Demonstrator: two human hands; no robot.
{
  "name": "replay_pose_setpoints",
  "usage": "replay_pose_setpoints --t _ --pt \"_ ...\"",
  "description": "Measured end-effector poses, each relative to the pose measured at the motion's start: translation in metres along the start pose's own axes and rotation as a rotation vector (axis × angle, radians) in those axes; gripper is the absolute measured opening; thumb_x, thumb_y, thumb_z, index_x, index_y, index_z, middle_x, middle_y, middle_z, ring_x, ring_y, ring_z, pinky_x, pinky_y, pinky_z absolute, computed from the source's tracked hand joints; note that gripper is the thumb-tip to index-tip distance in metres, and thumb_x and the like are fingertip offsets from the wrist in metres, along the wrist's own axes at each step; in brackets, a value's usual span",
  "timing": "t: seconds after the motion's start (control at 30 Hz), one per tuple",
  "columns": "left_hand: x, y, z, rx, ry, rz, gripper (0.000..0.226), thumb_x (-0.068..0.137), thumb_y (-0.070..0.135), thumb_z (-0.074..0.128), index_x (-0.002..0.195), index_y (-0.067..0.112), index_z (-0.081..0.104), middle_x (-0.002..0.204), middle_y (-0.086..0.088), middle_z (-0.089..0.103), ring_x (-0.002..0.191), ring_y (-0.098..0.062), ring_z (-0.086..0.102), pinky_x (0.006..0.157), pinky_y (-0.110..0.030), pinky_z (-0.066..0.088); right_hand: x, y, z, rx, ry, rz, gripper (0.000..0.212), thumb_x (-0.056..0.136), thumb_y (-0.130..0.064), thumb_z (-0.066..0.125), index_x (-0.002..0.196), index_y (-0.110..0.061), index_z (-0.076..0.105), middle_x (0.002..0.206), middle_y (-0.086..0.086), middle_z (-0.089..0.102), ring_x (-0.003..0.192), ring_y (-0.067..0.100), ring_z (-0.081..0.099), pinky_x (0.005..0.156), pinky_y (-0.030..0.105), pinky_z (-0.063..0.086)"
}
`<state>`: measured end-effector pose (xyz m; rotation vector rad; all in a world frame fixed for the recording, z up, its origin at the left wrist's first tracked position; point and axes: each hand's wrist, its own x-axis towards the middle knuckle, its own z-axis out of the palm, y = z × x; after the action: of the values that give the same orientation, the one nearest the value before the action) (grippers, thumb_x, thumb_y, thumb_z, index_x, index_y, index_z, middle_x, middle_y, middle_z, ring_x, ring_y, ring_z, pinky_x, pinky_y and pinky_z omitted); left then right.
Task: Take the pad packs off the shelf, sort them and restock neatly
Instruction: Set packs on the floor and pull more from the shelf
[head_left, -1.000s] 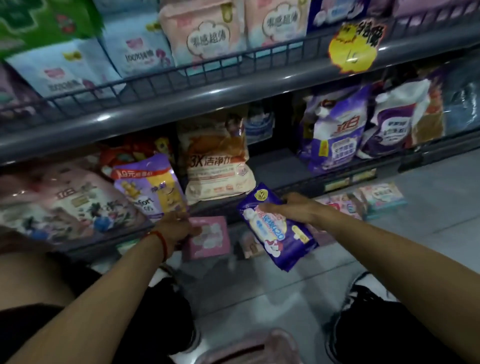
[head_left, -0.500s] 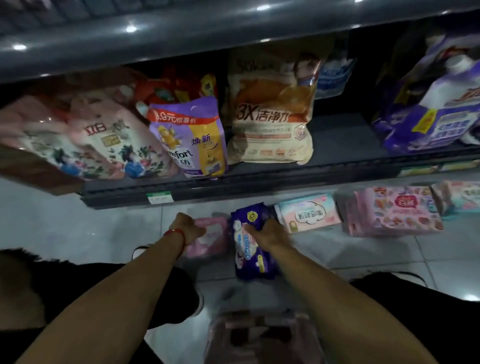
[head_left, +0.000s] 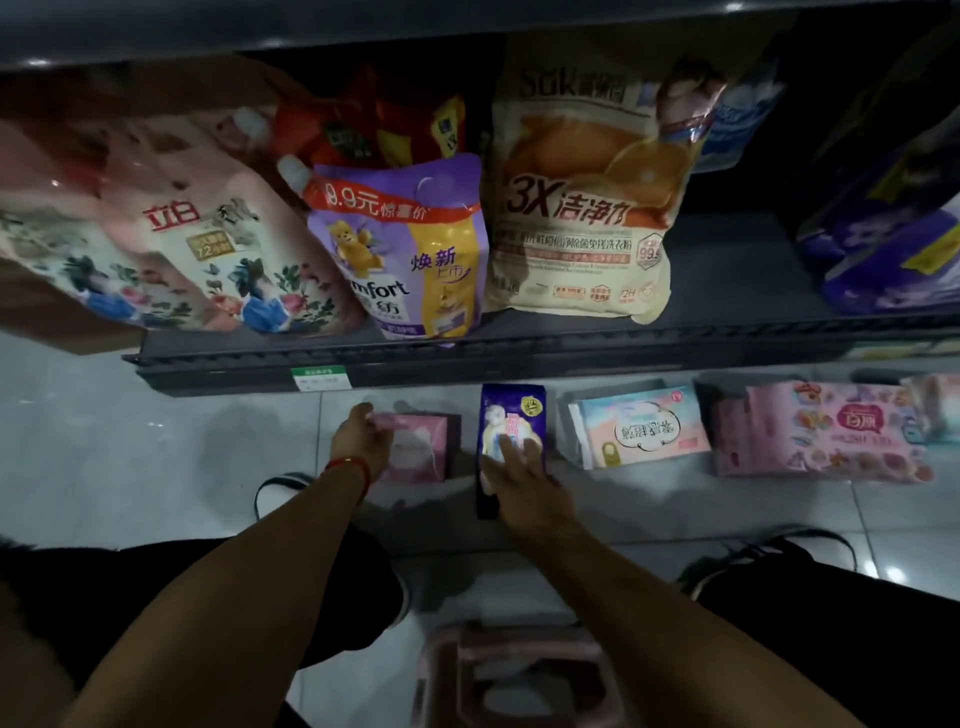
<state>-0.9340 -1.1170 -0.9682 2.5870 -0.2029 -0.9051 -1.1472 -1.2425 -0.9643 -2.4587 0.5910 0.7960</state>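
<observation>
Pad packs lie in a row on the grey tiled floor (head_left: 156, 467) just in front of the bottom shelf (head_left: 467, 358) of a dim shop aisle, seen from above by a crouching person. The right hand (head_left: 524, 486) rests on the near half of a dark purple pad pack (head_left: 511, 415), fingers (head_left: 530, 449) straight and slightly spread, pressing it flat against the tiles. Just to its left, the left hand (head_left: 361, 439), a red cord bracelet (head_left: 350, 465) at the wrist, holds the left edge of a small pink pad pack (head_left: 423, 447); its fingers curl around that edge, though the dim light hides their exact grip. To the right of the purple pack lie a pale blue-and-pink pad pack (head_left: 644, 426) and, further right, a larger pink printed pack (head_left: 826, 431), near each other but apart. On the shelf above stand detergent pouches: a pink floral pouch (head_left: 171, 244) at the left, a purple Comfort softener pouch (head_left: 405, 249) beside it, a cream orange-print washing powder bag (head_left: 582, 208) in the middle, and a purple-and-white pouch (head_left: 883, 244) at the right edge. A green-and-white price tag (head_left: 319, 376) sits on the shelf's front rail. A pink plastic stool (head_left: 514, 675) stands between the person's knees.
</observation>
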Motion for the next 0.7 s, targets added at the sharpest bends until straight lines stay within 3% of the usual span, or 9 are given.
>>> replay_pose_setpoints --t 0.07,0.13,0.23,0.33,0.43,0.5,0.57,0.63,0.7 --pt "-0.004 -0.004 0.004 -0.021 -0.015 -0.024 0.060 0.097 0.017 0.061 0.152 0.018 0.038 0.139 -0.020 0.054 0.120 -0.040 0.056 0.092 -0.034 0.048 0.005 0.000 -0.002 -0.003 -0.017 0.005 0.062 0.107 -0.018 0.042 0.163 -0.023 0.014 0.171 0.007 -0.010 0.156 0.040 -0.009 0.124 0.053 0.019" --pt "-0.013 -0.006 0.010 -0.032 -0.089 -0.017 0.070 0.090 0.016 0.072 0.151 0.024 0.040 0.140 -0.013 0.049 0.118 -0.035 0.054 0.087 -0.022 0.050 0.006 0.000 -0.007 -0.014 -0.038 -0.002 0.064 0.107 -0.014 0.043 0.163 -0.023 0.012 0.171 0.007 -0.012 0.156 0.040 -0.010 0.125 0.052 0.017" --pt "-0.017 -0.008 0.018 0.094 -0.174 0.022 0.085 0.081 0.018 0.080 0.154 0.026 0.037 0.154 -0.021 0.036 0.137 -0.043 0.041 0.111 -0.042 0.039 0.004 0.006 -0.013 -0.012 -0.065 -0.017 0.071 0.105 -0.009 0.047 0.164 -0.024 0.010 0.171 0.005 -0.013 0.156 0.037 -0.012 0.126 0.051 0.014" --pt "-0.012 0.000 0.016 0.127 -0.189 0.028 0.088 0.085 0.014 0.077 0.158 0.027 0.029 0.161 -0.020 0.025 0.145 -0.042 0.032 0.118 -0.045 0.032 0.002 0.011 -0.018 -0.025 -0.057 -0.041 0.078 0.100 -0.007 0.057 0.163 -0.025 0.016 0.172 0.002 -0.007 0.157 0.034 -0.006 0.125 0.049 0.019" --pt "-0.015 0.008 0.013 0.058 -0.153 -0.024 0.088 0.089 0.008 0.070 0.160 0.026 0.022 0.163 -0.018 0.019 0.147 -0.039 0.030 0.118 -0.043 0.034 -0.006 0.022 -0.029 -0.014 0.014 -0.076 0.068 0.095 -0.009 0.062 0.157 -0.023 0.039 0.167 0.009 0.022 0.152 0.035 0.022 0.121 0.044 0.031" --pt "-0.026 0.020 0.014 0.093 -0.083 -0.081 0.080 0.090 0.019 0.070 0.158 0.017 0.026 0.155 -0.022 0.030 0.140 -0.041 0.039 0.114 -0.045 0.039 -0.013 0.034 -0.042 -0.048 -0.003 -0.086 0.049 0.093 -0.017 0.060 0.142 -0.024 0.058 0.150 0.011 0.050 0.136 0.033 0.047 0.110 0.042 0.045" --pt "-0.045 0.034 0.017 0.238 -0.062 -0.104 0.080 0.091 0.035 0.070 0.154 0.008 0.027 0.150 -0.025 0.033 0.136 -0.043 0.042 0.112 -0.046 0.039 -0.026 0.046 -0.062 -0.030 -0.120 -0.090 0.035 0.091 -0.030 0.053 0.123 -0.033 0.067 0.130 0.007 0.065 0.118 0.031 0.062 0.100 0.040 0.052" --pt "-0.066 0.054 0.013 0.393 -0.078 0.034 0.079 0.090 0.042 0.069 0.150 0.007 0.033 0.150 -0.024 0.034 0.134 -0.042 0.043 0.111 -0.045 0.040 -0.040 0.057 -0.094 -0.042 -0.233 -0.099 0.027 0.094 -0.032 0.053 0.114 -0.034 0.071 0.121 0.001 0.069 0.110 0.026 0.065 0.098 0.037 0.052" --pt "-0.086 0.086 0.003 0.505 -0.142 0.292 0.060 0.089 0.038 0.067 0.138 0.008 0.048 0.142 -0.022 0.047 0.127 -0.040 0.049 0.106 -0.044 0.046 -0.055 0.068 -0.136 -0.058 -0.230 -0.108 0.024 0.099 -0.027 0.056 0.116 -0.026 0.074 0.121 -0.001 0.070 0.108 0.021 0.064 0.097 0.032 0.051"
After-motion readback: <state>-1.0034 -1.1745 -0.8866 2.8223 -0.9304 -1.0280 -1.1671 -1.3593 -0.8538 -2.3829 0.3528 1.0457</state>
